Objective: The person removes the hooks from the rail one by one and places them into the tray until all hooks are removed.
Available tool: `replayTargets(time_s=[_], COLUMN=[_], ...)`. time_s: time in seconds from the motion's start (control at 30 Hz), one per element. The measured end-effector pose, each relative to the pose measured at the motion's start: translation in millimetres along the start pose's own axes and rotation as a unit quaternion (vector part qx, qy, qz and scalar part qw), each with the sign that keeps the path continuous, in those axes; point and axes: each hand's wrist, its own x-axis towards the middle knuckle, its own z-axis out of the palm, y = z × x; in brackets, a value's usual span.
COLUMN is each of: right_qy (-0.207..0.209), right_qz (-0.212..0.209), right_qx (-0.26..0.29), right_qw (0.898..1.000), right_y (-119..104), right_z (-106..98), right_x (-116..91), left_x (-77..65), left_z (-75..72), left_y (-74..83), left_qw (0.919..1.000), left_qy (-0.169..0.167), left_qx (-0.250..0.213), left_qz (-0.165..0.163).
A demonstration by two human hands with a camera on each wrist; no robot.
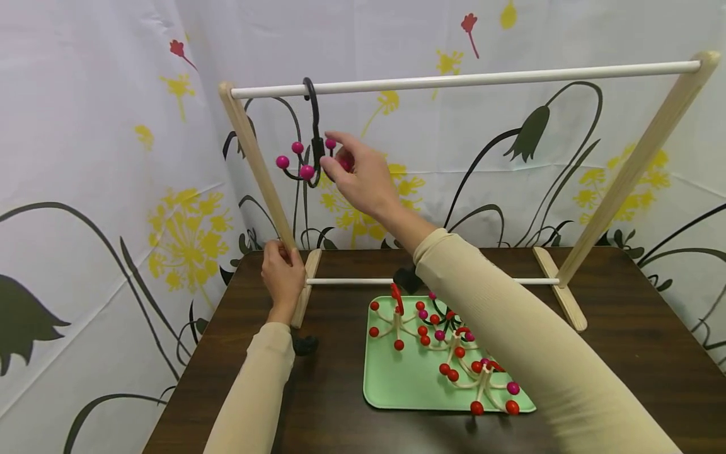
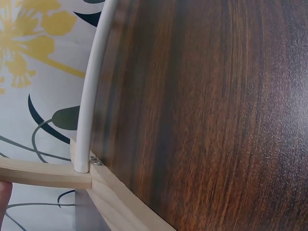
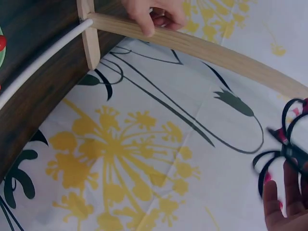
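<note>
A black hanger (image 1: pixel 317 151) with curved arms tipped by pink balls hangs by its hook from the white top rod (image 1: pixel 454 80), near the rod's left end. My right hand (image 1: pixel 363 173) is right beside its stem, thumb and forefinger spread apart around one pink ball. In the right wrist view, straight fingers reach up at the hanger (image 3: pixel 288 151). Low on the left wooden upright (image 1: pixel 258 157), my left hand (image 1: pixel 283 274) grips the wood between thumb and fingers. Only a fingertip of it shows in the left wrist view, against the upright (image 2: pixel 43 174).
On the dark table (image 1: pixel 334 403), a green tray (image 1: pixel 391 384) bears several hangers with red and pink balls, partly covered by my right sleeve. A lower white rod (image 1: pixel 351 281) joins the stand's wooden feet. Behind hangs a flower-patterned curtain (image 1: pixel 363 38).
</note>
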Motion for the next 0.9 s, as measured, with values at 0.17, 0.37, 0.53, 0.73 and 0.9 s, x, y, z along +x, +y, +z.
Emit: replayTargets(time_s=[0.17, 0.37, 0.53, 0.73, 0.9], right_qy=[0.022, 0.035, 0.038, 0.051, 0.048], right_qz=[0.062, 0.123, 0.145, 0.150, 0.148], right_qx=[-0.041, -0.103, -0.140, -0.137, -0.154], right_qw=[0.997, 0.986, 0.979, 0.978, 0.976], right_y=[-4.3, -5.2, -4.9, -2.9, -0.1], right_z=[-8.3, -16.4, -24.9, -35.3, -42.5], right_x=[4.3, 5.0, 3.8, 0.9, -0.6], left_x=[0.7, 0.1, -0.5, -0.4, -0.2], left_z=[-0.7, -1.4, -1.3, -0.2, 0.9], left_y=[-2.1, -1.5, -0.5, -0.2, 0.4], left_qw=[1.0000, 1.0000, 1.0000, 1.0000, 1.0000], left_qy=[0.007, 0.003, 0.004, 0.003, -0.001], left_qx=[0.002, 0.001, 0.002, 0.000, -0.001], left_qz=[-0.004, -0.007, -0.005, -0.002, -0.003])
